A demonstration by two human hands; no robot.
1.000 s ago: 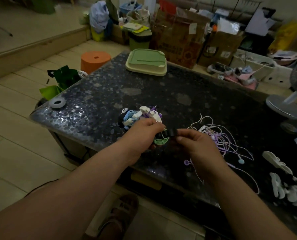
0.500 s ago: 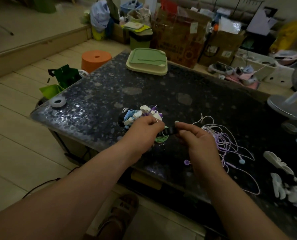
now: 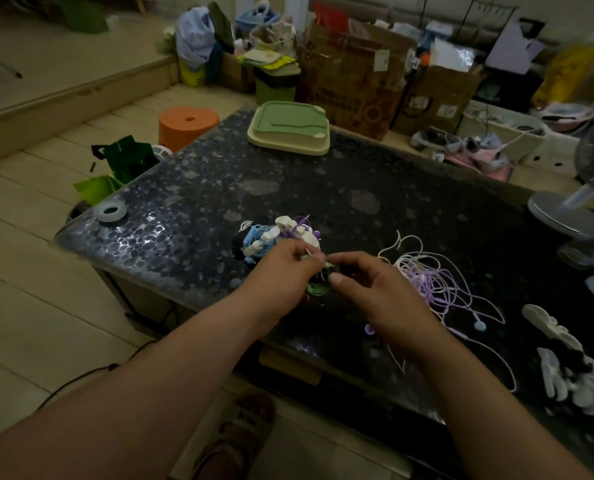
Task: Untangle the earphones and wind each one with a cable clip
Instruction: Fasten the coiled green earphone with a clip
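My left hand [image 3: 281,271] grips a small coil of green earphone cable [image 3: 315,288] above the dark table [image 3: 202,209]. My right hand [image 3: 368,289] pinches the black cable clip [image 3: 327,274] at the coil, thumb and forefinger closed on it. Just behind my left hand lies a pile of wound earphones [image 3: 274,237] in blue, white and purple, each with a clip. To the right of my right hand spreads a tangle of purple and white earphones [image 3: 434,282]. Loose white and black cable clips [image 3: 565,362] lie at the table's right edge.
A green-lidded box [image 3: 290,133] stands at the table's far side, a tape roll [image 3: 110,212] on its left corner. An orange stool [image 3: 188,124] and green bags stand on the floor at left. Boxes and clutter line the back; a fan [image 3: 579,209] stands right.
My two hands have drawn closer together at the green coil; the right hand's fingers have moved in from the stretched black clip towards the left hand's fingertips.
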